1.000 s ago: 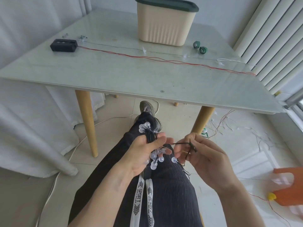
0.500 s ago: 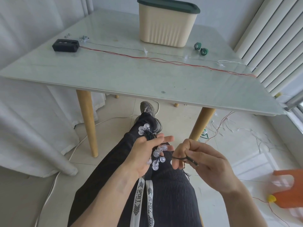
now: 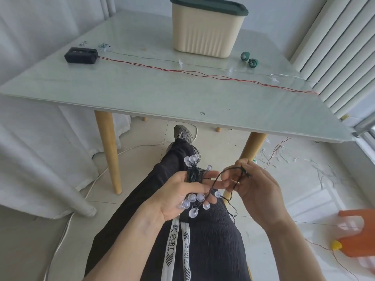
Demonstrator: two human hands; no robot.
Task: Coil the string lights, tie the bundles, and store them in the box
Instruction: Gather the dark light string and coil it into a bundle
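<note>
Lap (seated): right hand (image 3: 256, 191) raised wire end (image 3: 233, 170) from bundle (image 3: 193, 175).

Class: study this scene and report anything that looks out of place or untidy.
Loose string lights lie tangled on the floor beside the table, and a red wire trails off its right edge. The box is lidded.

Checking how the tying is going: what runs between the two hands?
In the head view, a thin dark wire loops from the coiled light bundle held in the left hand across to the right hand, which pinches its end.
</note>
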